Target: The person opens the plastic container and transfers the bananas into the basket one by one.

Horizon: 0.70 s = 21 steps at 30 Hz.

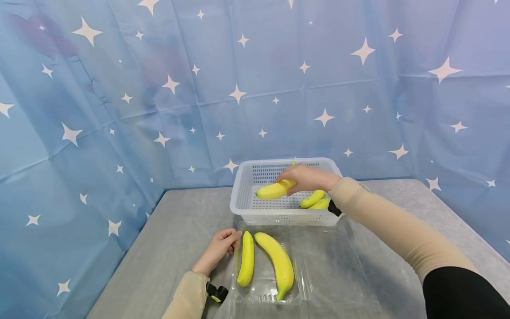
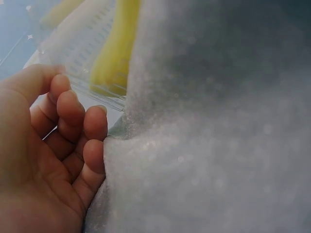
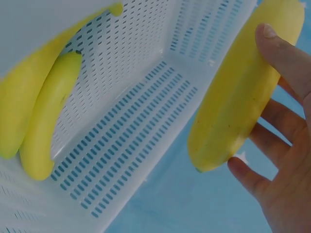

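In the head view my right hand (image 1: 306, 177) grips a yellow banana (image 1: 275, 189) above the white basket (image 1: 260, 217). The right wrist view shows the thumb on one side of this banana (image 3: 243, 92) and the fingers on the other. Two more bananas (image 3: 51, 116) lie in the basket. My left hand (image 1: 219, 248) is at the far left corner of a clear plastic box (image 1: 264, 297), its thumb and curled fingers pinching the rim (image 2: 109, 97). Inside the box, a smaller banana (image 1: 247, 259) lies by the left wall and a larger curved banana (image 1: 279, 263) beside it.
The box's clear lid (image 1: 334, 270) lies folded out to the right on the grey table (image 1: 167, 239). Behind the basket hangs a blue curtain (image 1: 207, 119) with white stars. The basket's near wall stands just behind the box.
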Tool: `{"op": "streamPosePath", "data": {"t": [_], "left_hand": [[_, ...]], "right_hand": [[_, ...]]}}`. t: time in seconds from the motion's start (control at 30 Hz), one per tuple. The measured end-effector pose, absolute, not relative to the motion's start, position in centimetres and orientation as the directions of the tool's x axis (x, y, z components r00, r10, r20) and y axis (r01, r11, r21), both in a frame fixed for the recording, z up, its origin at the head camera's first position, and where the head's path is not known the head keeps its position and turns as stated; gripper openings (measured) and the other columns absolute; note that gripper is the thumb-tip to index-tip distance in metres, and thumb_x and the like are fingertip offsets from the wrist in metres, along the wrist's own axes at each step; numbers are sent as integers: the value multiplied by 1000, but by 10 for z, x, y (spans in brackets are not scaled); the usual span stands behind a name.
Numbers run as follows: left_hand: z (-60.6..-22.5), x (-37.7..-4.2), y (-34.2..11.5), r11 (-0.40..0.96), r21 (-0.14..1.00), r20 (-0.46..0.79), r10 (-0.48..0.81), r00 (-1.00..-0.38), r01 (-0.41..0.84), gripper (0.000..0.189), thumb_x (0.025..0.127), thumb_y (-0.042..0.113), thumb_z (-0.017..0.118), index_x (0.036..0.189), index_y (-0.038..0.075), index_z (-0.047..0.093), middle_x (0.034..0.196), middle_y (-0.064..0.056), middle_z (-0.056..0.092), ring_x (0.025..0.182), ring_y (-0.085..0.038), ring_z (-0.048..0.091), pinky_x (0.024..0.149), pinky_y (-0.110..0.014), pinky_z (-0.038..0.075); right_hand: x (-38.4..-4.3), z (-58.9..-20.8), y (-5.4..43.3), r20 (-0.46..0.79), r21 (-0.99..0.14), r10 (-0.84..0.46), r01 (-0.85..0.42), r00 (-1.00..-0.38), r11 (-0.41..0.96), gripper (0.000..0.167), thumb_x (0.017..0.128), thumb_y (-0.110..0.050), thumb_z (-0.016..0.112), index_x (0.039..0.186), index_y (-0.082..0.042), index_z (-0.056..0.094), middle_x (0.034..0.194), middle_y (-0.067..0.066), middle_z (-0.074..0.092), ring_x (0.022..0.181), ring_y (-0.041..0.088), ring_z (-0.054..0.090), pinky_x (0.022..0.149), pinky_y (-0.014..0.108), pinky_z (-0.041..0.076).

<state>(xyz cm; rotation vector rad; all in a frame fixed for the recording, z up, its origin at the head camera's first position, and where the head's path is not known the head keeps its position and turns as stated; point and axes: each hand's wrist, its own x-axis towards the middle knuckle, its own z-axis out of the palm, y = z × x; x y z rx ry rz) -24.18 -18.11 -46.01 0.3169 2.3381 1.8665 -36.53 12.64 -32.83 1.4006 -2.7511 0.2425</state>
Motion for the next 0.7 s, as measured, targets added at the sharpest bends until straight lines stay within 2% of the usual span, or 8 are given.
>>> {"op": "streamPosePath", "data": {"t": [0.7], "left_hand": [[-462,-243,-181,213,974,19,243,-970,73,37,99,21,57,75,-7,51,65,-1,50,57,-14,44,55,-24,39]], "right_hand": [[-383,-333,127,68,-138,-752,-752,-656,644,47,83,-25,79,126,-18,63,121,-3,63,111,20,57,93,40,47]]}}
